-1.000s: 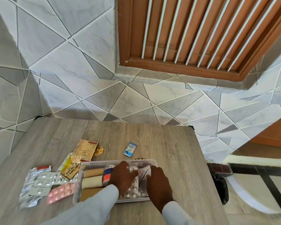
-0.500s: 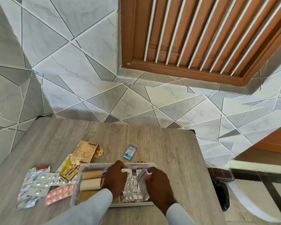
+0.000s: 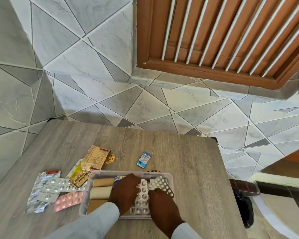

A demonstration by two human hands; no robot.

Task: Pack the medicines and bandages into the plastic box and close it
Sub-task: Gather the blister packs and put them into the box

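Single head view, looking forward-down, close over table (image 3: 188, 163).

- Left hand (image 3: 125, 193) reaches forward and down, back of the hand facing up, its fingers (image 3: 135, 180) curled downward at the tips.
- Right hand (image 3: 162, 204) lies just beside it, back also up, fingers bent and pointing forward.
- The two hands are close together but do not touch.
- Pale sleeves (image 3: 100, 219) cover both forearms to the wrists.
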